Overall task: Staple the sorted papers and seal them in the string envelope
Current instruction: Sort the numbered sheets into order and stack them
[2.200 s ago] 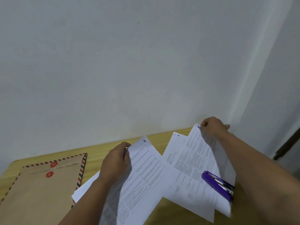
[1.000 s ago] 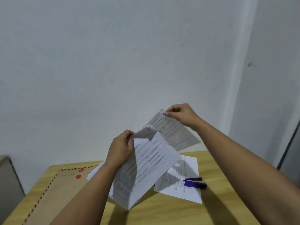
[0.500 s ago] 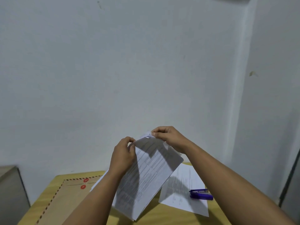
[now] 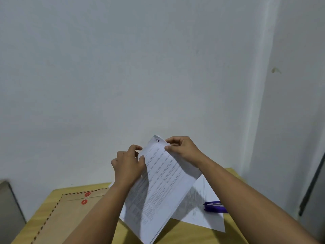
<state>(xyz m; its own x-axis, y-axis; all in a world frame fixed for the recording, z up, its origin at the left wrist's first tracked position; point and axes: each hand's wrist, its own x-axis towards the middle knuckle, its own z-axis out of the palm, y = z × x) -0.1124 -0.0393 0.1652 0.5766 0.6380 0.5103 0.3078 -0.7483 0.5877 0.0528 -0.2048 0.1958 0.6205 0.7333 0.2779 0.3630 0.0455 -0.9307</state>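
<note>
Both hands have shifted along the raised papers' [image 4: 158, 182] top edges since half a second ago.
Right hand [image 4: 182, 150] pinches the corner; left hand [image 4: 128, 164] seemingly grips the side, above the table [image 4: 184, 233].

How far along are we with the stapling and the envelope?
Early stage. Both the left hand and right hand hold the printed white sheets up, gathered at their top corner. One white sheet lies on the wooden table under the purple stapler, untouched. Stapling is left, then filling and tying the brown string envelope.
</note>
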